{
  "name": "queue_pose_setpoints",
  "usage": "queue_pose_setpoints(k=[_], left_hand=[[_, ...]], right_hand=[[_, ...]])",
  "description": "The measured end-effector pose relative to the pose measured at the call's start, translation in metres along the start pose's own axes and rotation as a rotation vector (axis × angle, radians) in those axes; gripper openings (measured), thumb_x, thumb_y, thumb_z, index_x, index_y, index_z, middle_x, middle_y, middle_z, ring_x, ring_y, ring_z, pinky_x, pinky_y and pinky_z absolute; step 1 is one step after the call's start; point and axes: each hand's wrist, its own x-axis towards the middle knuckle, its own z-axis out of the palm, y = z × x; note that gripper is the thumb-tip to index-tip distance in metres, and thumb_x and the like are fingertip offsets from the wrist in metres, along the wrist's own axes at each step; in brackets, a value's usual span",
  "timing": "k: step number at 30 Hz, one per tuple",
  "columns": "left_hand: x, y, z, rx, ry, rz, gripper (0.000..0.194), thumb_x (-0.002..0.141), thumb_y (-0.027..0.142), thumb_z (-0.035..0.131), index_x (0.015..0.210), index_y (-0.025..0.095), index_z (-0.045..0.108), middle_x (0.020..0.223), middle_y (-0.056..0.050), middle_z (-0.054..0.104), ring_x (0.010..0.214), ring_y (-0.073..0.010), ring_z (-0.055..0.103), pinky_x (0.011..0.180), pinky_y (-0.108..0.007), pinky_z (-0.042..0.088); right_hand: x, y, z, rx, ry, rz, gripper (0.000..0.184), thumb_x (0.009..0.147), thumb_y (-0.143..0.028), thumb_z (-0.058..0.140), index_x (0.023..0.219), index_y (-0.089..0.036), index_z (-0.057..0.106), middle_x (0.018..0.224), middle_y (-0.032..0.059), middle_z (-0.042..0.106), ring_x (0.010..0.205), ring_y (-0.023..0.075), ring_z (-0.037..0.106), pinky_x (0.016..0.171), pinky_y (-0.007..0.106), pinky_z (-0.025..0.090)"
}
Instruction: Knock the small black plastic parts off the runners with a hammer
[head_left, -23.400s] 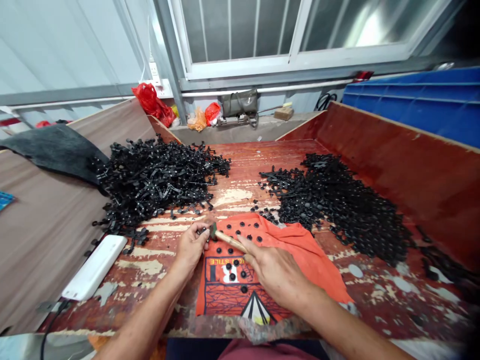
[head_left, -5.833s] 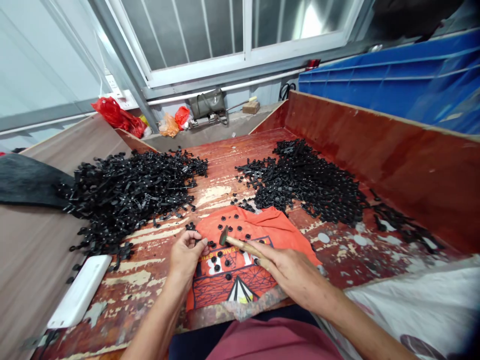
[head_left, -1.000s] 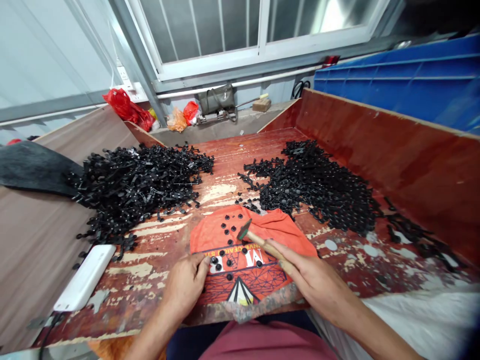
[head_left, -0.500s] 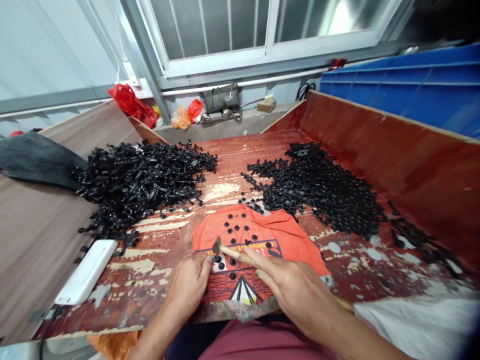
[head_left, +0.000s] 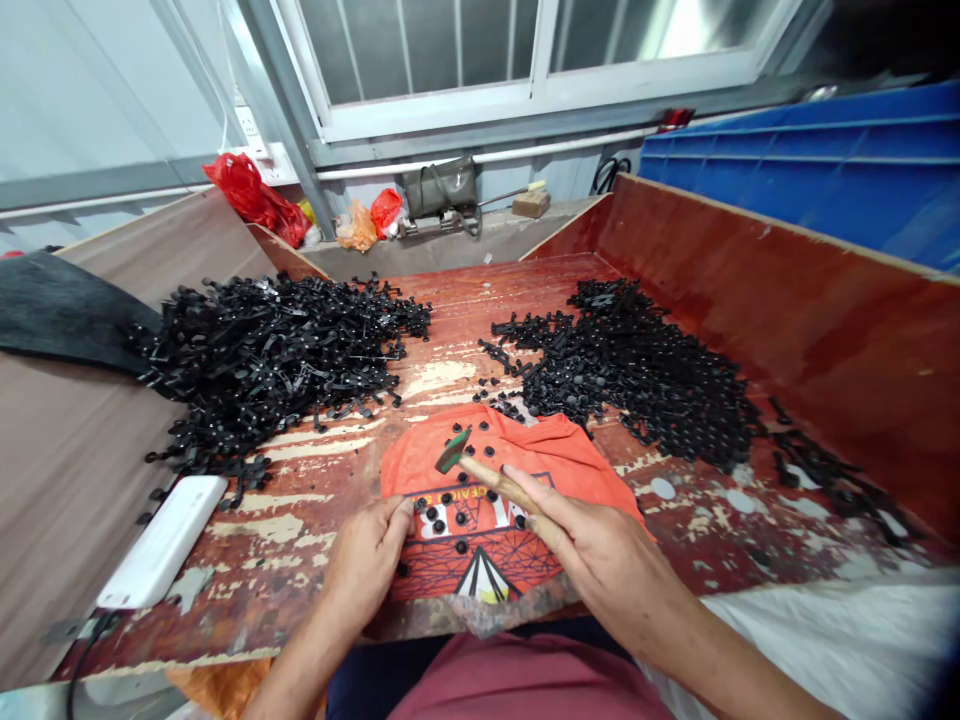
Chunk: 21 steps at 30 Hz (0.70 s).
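My right hand (head_left: 604, 545) is wrapped around the wooden handle of a small hammer (head_left: 495, 482), whose dark, greenish head is over the orange printed cloth (head_left: 592, 475). Several small round black parts (head_left: 461, 547) lie scattered on this cloth. At its left side, my left hand (head_left: 364, 555) is closed, thumb and forefinger pressed together beside the nearest black parts. Whatever sits between those fingertips is too small or hidden to make out.
Large heaps of black plastic pieces stand on the left (head_left: 277, 350) and right (head_left: 637, 370) of the worn red tabletop (head_left: 442, 330). A white power bank (head_left: 161, 545) with a cable lies at the left. Wooden boards (head_left: 787, 310) wall the sides, with a blue crate (head_left: 810, 170) beyond.
The hammer head has risen and moved away from my left fingertips, toward the far side of the cloth. My left hand has shifted slightly left and remains closed.
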Motion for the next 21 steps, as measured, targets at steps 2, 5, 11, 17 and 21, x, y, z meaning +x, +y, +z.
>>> queue_pose_setpoints(k=[2, 5, 11, 17, 21], left_hand=[[0.0, 0.0, -0.002, 0.0, 0.02, 0.012, 0.042, 0.096, 0.042, 0.03, 0.065, 0.021, 0.051, 0.066, -0.001, 0.062, 0.068, -0.0191, 0.06, 0.065, -0.027, 0.034], [-0.001, 0.001, -0.001, 0.017, 0.012, 0.034, 0.042, 0.096, 0.042, 0.031, 0.064, 0.022, 0.05, 0.066, -0.001, 0.062, 0.067, -0.0187, 0.059, 0.064, -0.027, 0.033], [-0.001, 0.005, 0.004, 0.11, -0.009, 0.008, 0.04, 0.096, 0.039, 0.032, 0.063, 0.021, 0.048, 0.068, -0.003, 0.065, 0.067, -0.0196, 0.059, 0.064, -0.028, 0.031], [-0.002, 0.005, 0.005, 0.093, -0.012, 0.03, 0.039, 0.095, 0.039, 0.033, 0.063, 0.022, 0.045, 0.067, -0.002, 0.062, 0.065, -0.0183, 0.057, 0.063, -0.027, 0.031], [-0.002, 0.004, 0.005, 0.042, 0.014, 0.047, 0.04, 0.095, 0.043, 0.031, 0.064, 0.022, 0.046, 0.064, -0.001, 0.06, 0.066, -0.0184, 0.057, 0.063, -0.027, 0.031]], right_hand=[[-0.003, 0.005, 0.002, 0.026, -0.025, 0.039, 0.051, 0.104, -0.024, 0.04, 0.152, -0.041, 0.034, 0.128, -0.0021, 0.068, 0.103, 0.0203, 0.072, 0.092, 0.035, 0.058], [-0.009, 0.011, 0.006, 0.06, -0.057, 0.091, 0.05, 0.105, -0.025, 0.04, 0.152, -0.041, 0.032, 0.13, -0.0026, 0.067, 0.105, 0.0201, 0.071, 0.098, 0.038, 0.055], [-0.011, 0.013, 0.008, 0.052, -0.079, 0.091, 0.051, 0.105, -0.026, 0.038, 0.153, -0.042, 0.029, 0.133, -0.003, 0.065, 0.109, 0.0206, 0.069, 0.098, 0.038, 0.054], [-0.012, 0.013, 0.013, -0.003, -0.102, 0.019, 0.053, 0.104, -0.021, 0.038, 0.153, -0.041, 0.03, 0.13, -0.0013, 0.067, 0.1, 0.021, 0.072, 0.087, 0.037, 0.059], [-0.012, 0.014, 0.013, -0.036, -0.095, 0.026, 0.052, 0.104, -0.022, 0.039, 0.153, -0.039, 0.032, 0.131, 0.0003, 0.067, 0.103, 0.0229, 0.072, 0.087, 0.038, 0.059]])
